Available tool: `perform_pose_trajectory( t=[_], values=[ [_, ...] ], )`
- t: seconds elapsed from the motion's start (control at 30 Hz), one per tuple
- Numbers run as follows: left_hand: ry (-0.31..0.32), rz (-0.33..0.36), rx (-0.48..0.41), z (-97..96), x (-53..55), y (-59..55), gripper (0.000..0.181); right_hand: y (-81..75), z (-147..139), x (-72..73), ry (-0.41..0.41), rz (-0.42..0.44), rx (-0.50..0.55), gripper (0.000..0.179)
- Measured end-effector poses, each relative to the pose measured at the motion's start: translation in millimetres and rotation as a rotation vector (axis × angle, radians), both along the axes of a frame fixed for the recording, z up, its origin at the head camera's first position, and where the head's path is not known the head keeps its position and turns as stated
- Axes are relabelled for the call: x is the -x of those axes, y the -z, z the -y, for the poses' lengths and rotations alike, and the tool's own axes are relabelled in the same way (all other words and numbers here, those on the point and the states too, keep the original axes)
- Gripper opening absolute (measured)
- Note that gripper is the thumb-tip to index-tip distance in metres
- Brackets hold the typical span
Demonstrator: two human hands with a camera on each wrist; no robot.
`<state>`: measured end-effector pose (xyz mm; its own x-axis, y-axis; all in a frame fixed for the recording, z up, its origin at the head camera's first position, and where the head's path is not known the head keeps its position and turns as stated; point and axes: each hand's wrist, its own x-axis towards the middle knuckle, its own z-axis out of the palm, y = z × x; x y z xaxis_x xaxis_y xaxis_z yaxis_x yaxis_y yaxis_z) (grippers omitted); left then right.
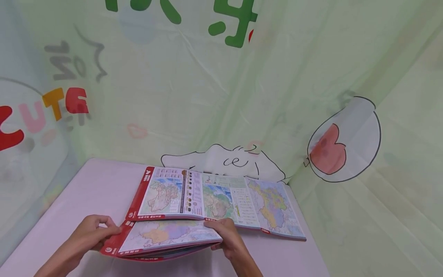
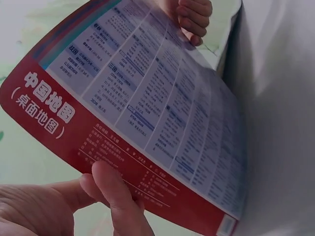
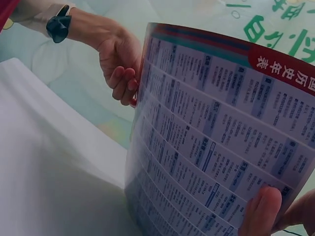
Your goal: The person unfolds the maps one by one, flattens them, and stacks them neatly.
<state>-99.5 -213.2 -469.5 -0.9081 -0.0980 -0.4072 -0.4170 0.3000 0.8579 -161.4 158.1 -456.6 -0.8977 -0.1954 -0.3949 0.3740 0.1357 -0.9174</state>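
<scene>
A desk map [image 1: 166, 234] with a red band along its left side is held up at the near side of the table. My left hand [image 1: 86, 234] pinches the red band between thumb and fingers. At the opposite edge my right hand [image 1: 228, 236] grips it, thumb on top and fingers beneath. Its layers part slightly along the near edge. The underside [image 2: 147, 98] carries columns of Chinese text and a red margin, and it bows in both wrist views. Just behind lies a row of overlapping maps, a red-edged one [image 1: 164, 194] at the left and a colourful one [image 1: 277, 206] at the right.
All the flat maps lie on a pale table [image 1: 86, 184] against the back. A light green printed curtain [image 1: 155, 96] hangs behind and to the sides, with a balloon drawing [image 1: 360, 146] at the right. A dark band [image 3: 59, 24] circles the left wrist.
</scene>
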Motion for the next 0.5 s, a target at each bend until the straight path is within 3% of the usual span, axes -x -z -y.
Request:
perform_pose_trajectory(
  t=[0.27, 0.5],
  values=[
    [0.094, -0.017, -0.13, -0.3, -17.1, -18.9, 0.025, -4.1, -11, -8.3, -0.044, 0.071, 0.028, 0.027],
    [0.132, -0.015, -0.095, -3.2, -33.0, -24.2, 0.027, -13.5, -17, -15.5, -0.064, 0.059, 0.034, 0.024]
  ],
)
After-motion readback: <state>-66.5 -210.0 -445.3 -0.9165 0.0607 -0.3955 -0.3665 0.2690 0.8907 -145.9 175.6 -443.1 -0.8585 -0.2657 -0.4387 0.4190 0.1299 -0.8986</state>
